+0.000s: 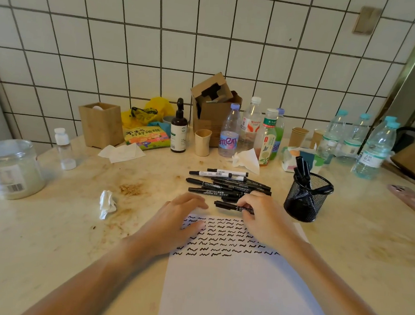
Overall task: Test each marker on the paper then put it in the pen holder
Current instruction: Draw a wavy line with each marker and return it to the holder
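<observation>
A white sheet of paper (235, 291) lies in front of me, its upper part covered with rows of black squiggles. Beyond it is a pile of several black markers (226, 183). My right hand (264, 216) grips one capped black marker (225, 205) lying level just above the paper's top edge. My left hand (179, 217) rests flat with relaxed fingers on the paper's upper left corner, holding nothing. To the right stands a black mesh pen holder (306, 198) with several markers in it.
Bottles (229, 131), paper cups (202, 142), a cardboard box (215, 108) and a wooden box (100, 124) line the back by the tiled wall. A plastic jar (9, 169) stands far left, a crumpled tissue (108, 204) left of the paper, a phone (413, 201) far right.
</observation>
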